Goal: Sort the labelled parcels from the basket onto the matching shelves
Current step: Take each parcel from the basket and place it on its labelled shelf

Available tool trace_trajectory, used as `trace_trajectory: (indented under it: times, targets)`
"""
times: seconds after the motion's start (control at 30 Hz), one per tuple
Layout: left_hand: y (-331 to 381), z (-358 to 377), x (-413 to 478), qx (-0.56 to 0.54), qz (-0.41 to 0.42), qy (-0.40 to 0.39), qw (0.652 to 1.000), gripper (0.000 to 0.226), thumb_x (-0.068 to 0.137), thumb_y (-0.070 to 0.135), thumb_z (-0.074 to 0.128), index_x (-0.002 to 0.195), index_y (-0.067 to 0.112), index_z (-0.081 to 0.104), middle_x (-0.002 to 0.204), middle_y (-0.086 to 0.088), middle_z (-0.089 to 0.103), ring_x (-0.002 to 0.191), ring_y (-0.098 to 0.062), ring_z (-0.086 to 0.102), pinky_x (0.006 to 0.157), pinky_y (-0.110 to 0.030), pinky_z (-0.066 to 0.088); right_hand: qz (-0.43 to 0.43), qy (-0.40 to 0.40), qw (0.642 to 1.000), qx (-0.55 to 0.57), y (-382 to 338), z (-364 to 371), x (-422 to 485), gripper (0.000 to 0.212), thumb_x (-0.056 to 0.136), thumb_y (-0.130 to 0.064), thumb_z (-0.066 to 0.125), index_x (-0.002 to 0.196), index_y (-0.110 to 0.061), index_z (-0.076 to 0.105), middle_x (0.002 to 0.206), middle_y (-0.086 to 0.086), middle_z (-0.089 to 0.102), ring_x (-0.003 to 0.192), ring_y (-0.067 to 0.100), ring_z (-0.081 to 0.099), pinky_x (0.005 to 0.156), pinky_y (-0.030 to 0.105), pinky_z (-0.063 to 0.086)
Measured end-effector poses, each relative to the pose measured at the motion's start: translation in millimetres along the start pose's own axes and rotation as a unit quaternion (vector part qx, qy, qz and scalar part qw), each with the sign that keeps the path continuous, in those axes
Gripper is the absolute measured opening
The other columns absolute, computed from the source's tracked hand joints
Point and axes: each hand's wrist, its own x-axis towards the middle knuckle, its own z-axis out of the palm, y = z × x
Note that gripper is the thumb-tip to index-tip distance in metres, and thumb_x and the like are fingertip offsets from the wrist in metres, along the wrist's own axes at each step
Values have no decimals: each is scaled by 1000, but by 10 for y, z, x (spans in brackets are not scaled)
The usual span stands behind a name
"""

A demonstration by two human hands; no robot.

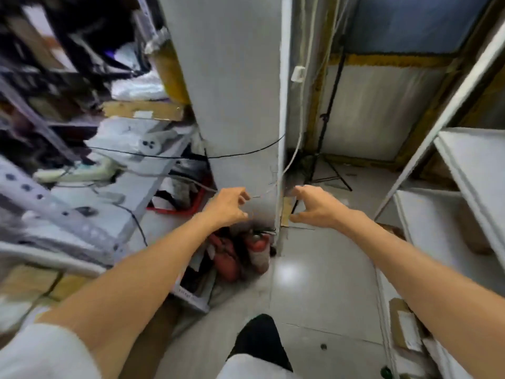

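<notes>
Head view, mid-frame: reaching forward with left hand (228, 206) and right hand (314, 207) both empty, fingers loosely curled, blurred red basket (175, 211) just left, labelled parcel (404, 328) on lower-right shelf (426, 222); risking a snag on black cable (246, 153) or a trip over floor-level fire extinguisher (258, 243).

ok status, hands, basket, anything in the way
Left hand open, right hand open, both empty. Basket low left, not reached. Pillar dead ahead, extinguishers at its foot.
</notes>
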Motion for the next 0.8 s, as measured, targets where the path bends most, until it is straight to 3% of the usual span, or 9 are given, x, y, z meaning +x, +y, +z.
trace_trajectory:
  times: [0.1, 0.23, 0.33, 0.47, 0.63, 0.8]
  targets:
    - [-539, -199, -472, -11, -66, 36, 997, 44, 74, 22, 76, 115, 18, 61, 112, -1, 65, 104, -19, 61, 88, -36, 51, -67, -44, 997, -8, -567, 195, 234, 64, 82, -34, 71, 135, -10, 46, 129, 11, 53, 121, 28, 49, 96, 35, 42]
    - [-1095, -236, -1022, -46, -133, 57, 988, 44, 79, 20, 72, 121, 14, 57, 121, -3, 58, 110, -21, 56, 85, -28, 46, -151, -86, 984, -34, -1301, 491, 449, 65, 84, -35, 69, 138, -9, 43, 130, 12, 52, 121, 28, 47, 95, 36, 42]
    - [-1445, -256, -1434, -76, -168, 87, 979, 43, 80, 17, 73, 120, 10, 58, 116, -5, 60, 106, -19, 57, 81, -20, 41, -204, -115, 971, -50, -1798, 745, 552, 65, 84, -35, 69, 137, -8, 44, 129, 12, 52, 119, 27, 49, 96, 36, 43]
    - [-1893, -428, -2016, -89, -237, 99, 962, 43, 79, 22, 74, 118, 16, 58, 103, 1, 59, 94, -17, 59, 86, -35, 52, -251, -157, 952, -73, -2509, 1008, 608, 65, 84, -35, 68, 138, -8, 44, 132, 11, 50, 122, 27, 47, 99, 34, 40]
    - [-2501, -655, -2799, -83, -298, 137, 941, 47, 72, 22, 77, 116, 15, 60, 104, -2, 66, 95, -19, 62, 82, -36, 53, -329, -197, 919, -90, -3538, 1363, 662, 66, 83, -35, 69, 138, -11, 43, 137, 8, 49, 123, 23, 48, 99, 35, 42]
    - [-3084, -777, -3445, -107, -354, 155, 916, 45, 78, 22, 76, 119, 15, 58, 110, -3, 63, 100, -21, 59, 83, -36, 52, -383, -215, 890, -123, -4412, 1717, 706, 63, 86, -33, 66, 139, -10, 42, 136, 10, 49, 123, 22, 47, 92, 26, 37]
